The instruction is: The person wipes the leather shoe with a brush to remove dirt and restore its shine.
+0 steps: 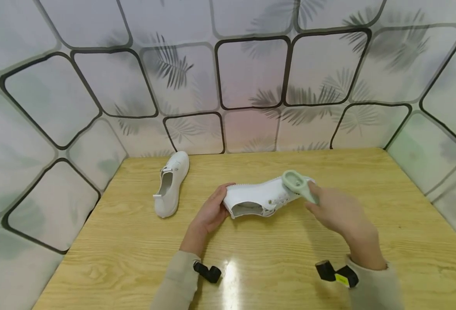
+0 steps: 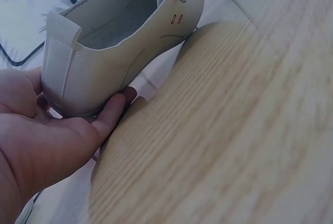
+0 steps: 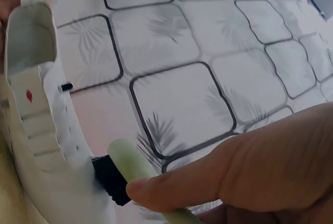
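Note:
A white shoe [image 1: 251, 198] lies tilted on its side in the head view, its opening facing the person. My left hand [image 1: 214, 209] grips it by the heel, with thumb and fingers around the back in the left wrist view. My right hand [image 1: 336, 211] holds a pale green brush [image 1: 295, 183] by its handle, over the toe end of the shoe. In the right wrist view, the brush's dark bristles [image 3: 110, 179] meet the shoe's side near the toe. A second white shoe [image 1: 171, 185] sits upright at the left, away from both hands.
The wooden table [image 1: 135, 258] runs back to a patterned wall covering [image 1: 251, 73], which also rises at both sides. Small black devices are strapped at the left wrist [image 1: 207, 272] and right wrist [image 1: 336, 274].

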